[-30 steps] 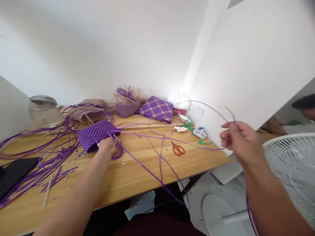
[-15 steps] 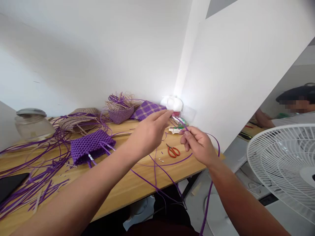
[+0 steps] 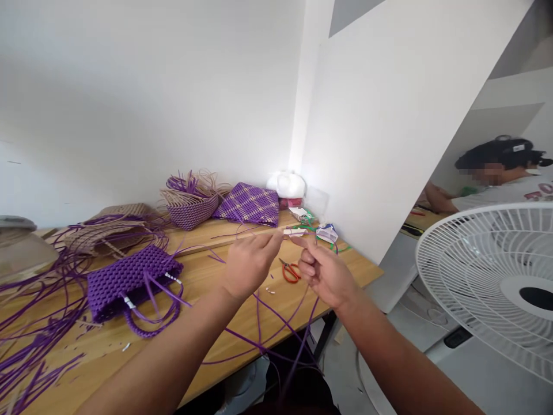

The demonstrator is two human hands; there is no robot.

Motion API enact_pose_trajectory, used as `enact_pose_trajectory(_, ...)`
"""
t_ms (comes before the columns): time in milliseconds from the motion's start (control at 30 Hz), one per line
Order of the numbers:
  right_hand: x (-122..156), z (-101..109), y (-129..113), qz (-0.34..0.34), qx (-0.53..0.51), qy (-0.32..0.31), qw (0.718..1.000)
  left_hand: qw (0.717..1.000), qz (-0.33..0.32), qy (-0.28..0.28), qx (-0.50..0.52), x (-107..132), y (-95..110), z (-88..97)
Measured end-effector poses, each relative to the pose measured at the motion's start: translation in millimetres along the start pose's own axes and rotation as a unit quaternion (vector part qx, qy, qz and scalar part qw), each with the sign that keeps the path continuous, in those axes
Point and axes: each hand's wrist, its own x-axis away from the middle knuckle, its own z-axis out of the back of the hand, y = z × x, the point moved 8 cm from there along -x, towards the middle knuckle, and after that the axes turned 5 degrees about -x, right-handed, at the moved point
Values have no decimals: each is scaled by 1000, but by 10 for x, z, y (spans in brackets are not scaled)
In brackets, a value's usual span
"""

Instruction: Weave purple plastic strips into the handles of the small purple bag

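Note:
My left hand (image 3: 254,264) is closed in a pinch over the table, with a thin purple weaving strand (image 3: 307,328) at its fingertips. My right hand (image 3: 327,274) is just to the right, fingers curled round the same strand. A short stretch of it runs between the two hands; the rest loops down past the table's front edge. Exactly how the fingertips grip it is too small to make out. Red-handled scissors (image 3: 291,272) lie on the table between my hands. Left of my left arm sits a woven purple bag (image 3: 125,276) with looped handles and white tape on them.
Along the wall are a half-woven purple and beige basket (image 3: 194,212), a purple checked woven piece (image 3: 248,203) and a beige woven piece (image 3: 103,233). Loose strands cover the table's left. A glass jar (image 3: 23,253) stands far left. A white fan (image 3: 479,276) and another person are right.
My view has turned to the right. Both hands are lower and closer together; the left fingers, stretched out before, are now curled in a pinch. The strand's hanging loop has shifted left.

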Motion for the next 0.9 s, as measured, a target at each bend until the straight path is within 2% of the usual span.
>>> enact_pose_trajectory(100,-116,51,-27,41,-48,24,998,995,-102,-10,-9,225,158,-22)
enact_pose_trajectory(167,-203,158,-156,72,-52,47,995,992,-113,-51,4,389,93,-78)
enact_pose_trajectory(200,-242,222,-241,87,-45,60,993,992,-90,-87,3,464,-11,-130)
enact_pose_trajectory(267,-300,352,-439,125,-28,90,988,980,-3,-200,-17,628,-329,-300)
enact_pose_trajectory(367,-339,506,-705,185,-37,136,972,921,136,-365,-27,926,-842,-545)
enact_pose_trajectory(433,-364,548,-802,199,-71,146,966,888,192,-417,-19,1071,-1087,-651)
enact_pose_trajectory(500,-387,556,-866,204,-113,141,962,873,220,-436,-15,1158,-1256,-737)
enact_pose_trajectory(600,-394,572,-957,219,-159,138,953,865,231,-445,-19,1238,-1437,-840)
enact_pose_trajectory(800,-380,640,-1069,268,-175,138,937,829,297,-471,-46,1443,-1936,-929)
enact_pose_trajectory(900,-405,606,-1002,261,-170,109,944,836,300,-460,-18,1489,-2080,-999)
